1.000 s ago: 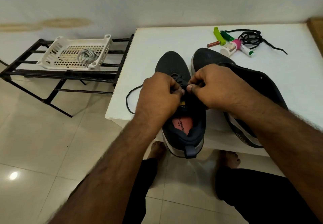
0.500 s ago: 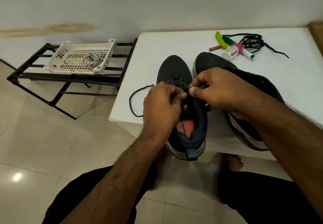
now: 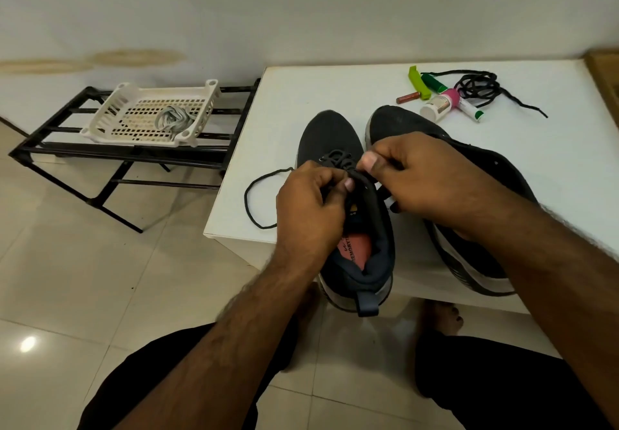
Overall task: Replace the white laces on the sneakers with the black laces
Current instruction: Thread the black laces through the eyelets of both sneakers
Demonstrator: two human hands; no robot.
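Left sneaker [image 3: 345, 195], standing at the surface's [image 3: 301, 94] near edge: we are pinching its black lace [image 3: 338, 158] with left hand [image 3: 310, 211] and right hand [image 3: 425, 178] fingers to thread eyelets, spare lace [image 3: 479, 87] lying beyond the sneaker.

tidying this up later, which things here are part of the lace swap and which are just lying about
Job: left dark sneaker, right dark sneaker, threaded black lace, spare black lace bundle, pale removed laces in white plastic basket.
Lying about: green clip, white bottle, brown tube.
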